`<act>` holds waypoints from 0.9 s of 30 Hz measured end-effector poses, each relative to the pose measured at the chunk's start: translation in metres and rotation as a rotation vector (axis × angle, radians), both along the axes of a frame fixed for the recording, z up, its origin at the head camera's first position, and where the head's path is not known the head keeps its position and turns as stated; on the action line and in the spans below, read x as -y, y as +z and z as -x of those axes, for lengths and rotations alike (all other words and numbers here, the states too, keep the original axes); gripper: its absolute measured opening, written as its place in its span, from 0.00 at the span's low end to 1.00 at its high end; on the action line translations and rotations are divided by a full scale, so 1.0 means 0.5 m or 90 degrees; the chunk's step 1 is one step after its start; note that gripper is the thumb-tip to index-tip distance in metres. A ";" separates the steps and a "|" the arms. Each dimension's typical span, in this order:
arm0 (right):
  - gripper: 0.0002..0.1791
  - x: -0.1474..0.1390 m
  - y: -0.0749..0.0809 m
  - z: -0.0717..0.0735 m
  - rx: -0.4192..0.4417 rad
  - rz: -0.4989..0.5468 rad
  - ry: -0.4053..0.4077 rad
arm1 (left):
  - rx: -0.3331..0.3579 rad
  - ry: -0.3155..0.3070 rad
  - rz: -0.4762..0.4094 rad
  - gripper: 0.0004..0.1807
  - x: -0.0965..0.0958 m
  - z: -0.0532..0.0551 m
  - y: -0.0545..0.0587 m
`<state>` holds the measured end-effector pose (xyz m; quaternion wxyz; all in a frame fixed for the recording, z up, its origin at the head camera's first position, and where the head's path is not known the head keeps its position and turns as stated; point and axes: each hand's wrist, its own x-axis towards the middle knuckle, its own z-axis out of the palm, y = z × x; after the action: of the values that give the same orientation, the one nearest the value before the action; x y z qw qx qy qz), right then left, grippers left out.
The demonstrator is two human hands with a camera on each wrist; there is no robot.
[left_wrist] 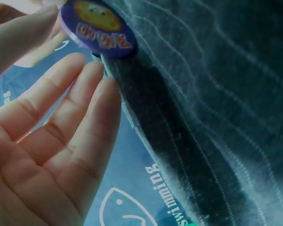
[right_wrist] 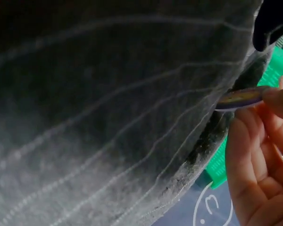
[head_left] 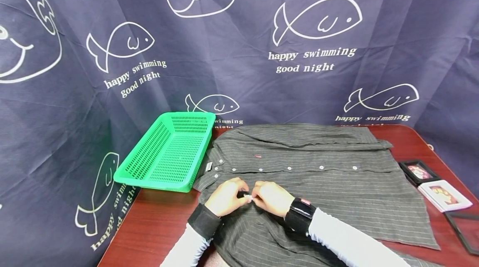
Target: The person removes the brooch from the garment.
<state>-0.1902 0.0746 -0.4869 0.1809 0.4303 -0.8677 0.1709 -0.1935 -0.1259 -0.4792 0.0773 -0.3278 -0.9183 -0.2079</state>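
Both hands meet over a dark striped shirt [head_left: 299, 184] with white buttons, spread across the table. My left hand [head_left: 228, 196] and right hand [head_left: 270, 197] pinch a small badge between them at a raised part of the cloth. In the left wrist view the round badge [left_wrist: 101, 28] is purple with a yellow picture and red lettering; the left thumb [left_wrist: 23, 37] reaches toward its rim and the other fingers lie by the cloth edge. Nearly edge-on in the right wrist view, the badge [right_wrist: 240, 98] has the right thumb against it. Its back is hidden.
A green plastic basket [head_left: 200, 163] stands at the back left. Along the table's right side lie a black-framed picture [head_left: 406, 167], a white-framed one [head_left: 458, 206] and a dark frame [head_left: 458, 229] cut by the image edge. A printed blue curtain [head_left: 262, 92] hangs behind the table.
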 end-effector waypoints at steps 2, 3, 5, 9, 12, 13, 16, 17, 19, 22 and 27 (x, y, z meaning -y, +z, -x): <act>0.05 -0.001 0.001 0.000 0.023 0.020 -0.008 | 0.004 0.001 0.001 0.11 -0.001 0.001 -0.003; 0.04 -0.001 0.001 0.001 0.031 0.029 -0.011 | 0.007 0.001 -0.002 0.10 -0.002 0.002 -0.004; 0.04 -0.003 0.002 0.001 0.042 0.041 -0.013 | 0.010 0.004 -0.006 0.09 -0.003 0.003 -0.007; 0.03 -0.004 0.004 0.004 0.058 0.051 -0.015 | 0.006 0.012 -0.010 0.07 -0.006 0.008 -0.011; 0.03 -0.005 0.005 0.006 0.069 0.055 -0.022 | 0.000 0.020 -0.012 0.06 -0.008 0.012 -0.015; 0.03 -0.005 0.005 0.006 0.075 0.056 -0.027 | -0.001 0.023 -0.015 0.06 -0.008 0.012 -0.015; 0.02 -0.006 0.007 0.006 0.098 0.061 -0.038 | -0.007 0.029 -0.021 0.06 -0.009 0.012 -0.015; 0.02 -0.007 0.007 0.007 0.107 0.063 -0.042 | -0.010 0.030 -0.024 0.06 -0.009 0.012 -0.015; 0.02 -0.007 0.008 0.007 0.123 0.067 -0.048 | -0.017 0.030 -0.027 0.05 -0.010 0.012 -0.014; 0.02 -0.009 0.008 0.010 0.128 0.073 -0.055 | -0.033 0.028 -0.025 0.04 -0.010 0.013 -0.014; 0.02 -0.013 0.012 0.013 0.160 0.094 -0.070 | -0.045 0.018 -0.017 0.03 -0.010 0.013 -0.010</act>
<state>-0.1969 0.0811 -0.4809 0.1113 0.3430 -0.8908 0.2764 -0.2002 -0.1209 -0.4841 0.1175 -0.3208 -0.9166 -0.2075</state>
